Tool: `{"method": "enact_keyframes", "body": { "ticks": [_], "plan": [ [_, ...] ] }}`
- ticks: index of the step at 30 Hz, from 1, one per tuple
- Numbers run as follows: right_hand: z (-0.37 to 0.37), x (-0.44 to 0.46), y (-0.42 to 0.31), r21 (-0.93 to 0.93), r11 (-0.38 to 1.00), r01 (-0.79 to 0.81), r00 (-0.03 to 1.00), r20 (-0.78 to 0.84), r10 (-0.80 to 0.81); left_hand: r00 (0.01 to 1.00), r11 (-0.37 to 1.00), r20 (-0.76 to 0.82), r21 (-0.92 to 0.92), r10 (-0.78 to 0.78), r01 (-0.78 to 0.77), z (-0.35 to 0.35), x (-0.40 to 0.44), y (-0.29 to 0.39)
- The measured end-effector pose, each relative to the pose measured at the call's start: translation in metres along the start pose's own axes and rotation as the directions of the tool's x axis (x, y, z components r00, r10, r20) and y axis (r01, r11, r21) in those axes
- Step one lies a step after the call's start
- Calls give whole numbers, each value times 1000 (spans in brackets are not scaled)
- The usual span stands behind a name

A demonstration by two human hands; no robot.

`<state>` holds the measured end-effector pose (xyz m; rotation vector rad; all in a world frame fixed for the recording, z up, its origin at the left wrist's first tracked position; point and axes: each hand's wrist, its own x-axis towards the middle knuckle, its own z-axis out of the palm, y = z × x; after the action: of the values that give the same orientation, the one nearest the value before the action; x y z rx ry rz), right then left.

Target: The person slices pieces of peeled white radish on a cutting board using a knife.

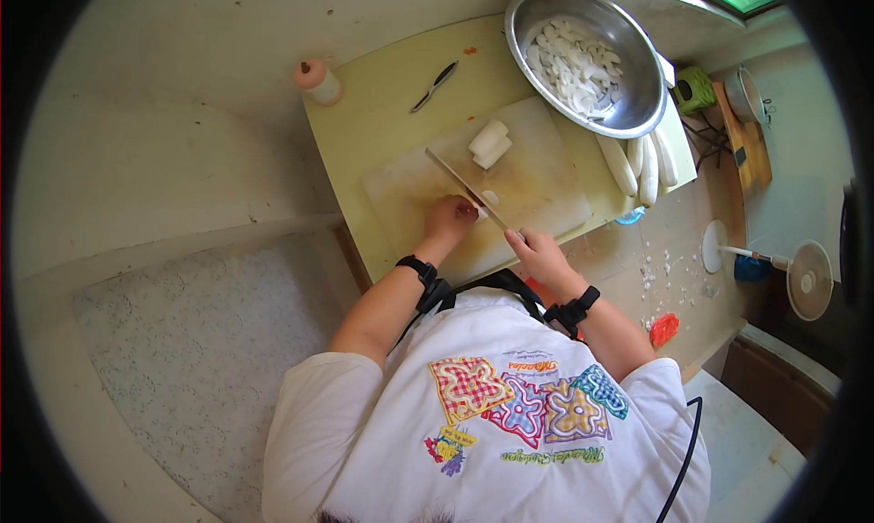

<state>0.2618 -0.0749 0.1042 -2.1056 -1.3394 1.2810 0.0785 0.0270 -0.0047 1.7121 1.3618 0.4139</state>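
My right hand (543, 257) is closed round the handle of a kitchen knife (458, 179), whose blade slants up and left over the cutting board (560, 172). Close against the blade, the curled fingers of my left hand (450, 217) press on a white radish piece (482, 212), mostly hidden by the hand and knife. A thin white slice (492, 198) lies on the far side of the blade. Farther up the board rest peeled radish chunks (490, 143), side by side.
A large steel bowl (660, 95) with many white slices stands at the table's (391, 77) back right. Several whole peeled radishes (648, 172) lie below it. A black-and-white pen (433, 87) and a pink-topped bottle (319, 81) are at the left. A fan (808, 280) stands beyond the table.
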Motion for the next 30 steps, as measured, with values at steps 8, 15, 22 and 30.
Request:
{"method": "enact_keyframes", "body": {
  "ticks": [8, 15, 22, 30],
  "plan": [
    [2, -6, -4, 9, 999, -31, 999, 33, 30, 998, 998, 5, 8, -57, 57, -4, 0, 12],
    [3, -5, -3, -33, 999, -39, 998, 47, 40, 998, 999, -44, -33, -35, 34, -2, -1, 11],
    [4, -1, -2, -10, 998, -65, 996, 67, 65, 998, 998, -39, -33, -51, 50, 2, 0, 6],
    [-5, -9, 4, -19, 998, -59, 992, 109, 60, 996, 994, -36, -75, -79, 76, 4, -1, 2]
  ]
}}
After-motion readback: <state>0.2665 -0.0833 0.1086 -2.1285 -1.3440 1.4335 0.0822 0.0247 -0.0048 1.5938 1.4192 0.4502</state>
